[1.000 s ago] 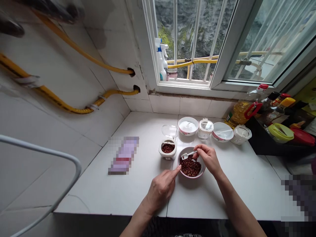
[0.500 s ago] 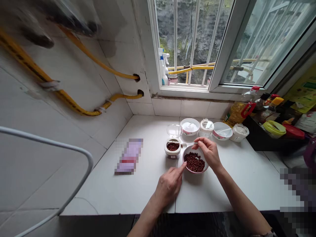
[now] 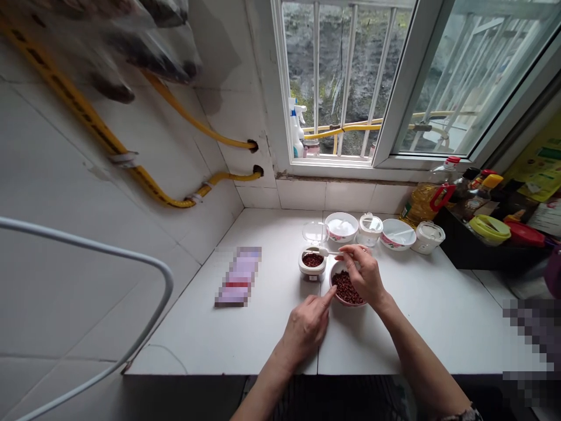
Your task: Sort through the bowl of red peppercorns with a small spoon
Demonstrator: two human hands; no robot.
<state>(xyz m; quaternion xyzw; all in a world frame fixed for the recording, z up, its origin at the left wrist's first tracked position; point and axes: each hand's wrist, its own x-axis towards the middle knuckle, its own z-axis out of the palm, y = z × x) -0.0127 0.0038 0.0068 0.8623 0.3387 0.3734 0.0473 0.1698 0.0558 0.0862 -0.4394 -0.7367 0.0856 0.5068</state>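
Between the fingertips of my right hand (image 3: 367,275) is the handle of a small white spoon (image 3: 323,252). Its head is at the right edge of an opened seasoning jar (image 3: 312,272), which contains dark red grains like Sichuan peppercorns. The jar's clear lid (image 3: 315,231) stands raised behind it. To the jar's right, a white bowl (image 3: 350,304) holds more of these peppercorns (image 3: 346,286), partly covered by my right hand. My left hand (image 3: 308,326) rests at the bowl's near left rim, index finger reaching over it and other fingers curled; its thumb is hidden.
Along the back are a bowl of white powder (image 3: 342,234), a lidded jar (image 3: 370,229), another bowl (image 3: 398,240) and a second jar (image 3: 429,237). An oil bottle (image 3: 423,202) and a black rack (image 3: 460,242) stand right. A blurred-out purple packet (image 3: 239,278) lies left.
My right hand has shifted left with the spoon. The spoon's head has gone from between bowl and jar to the jar's opening. My left hand stays at the bowl. The view has shifted slightly.
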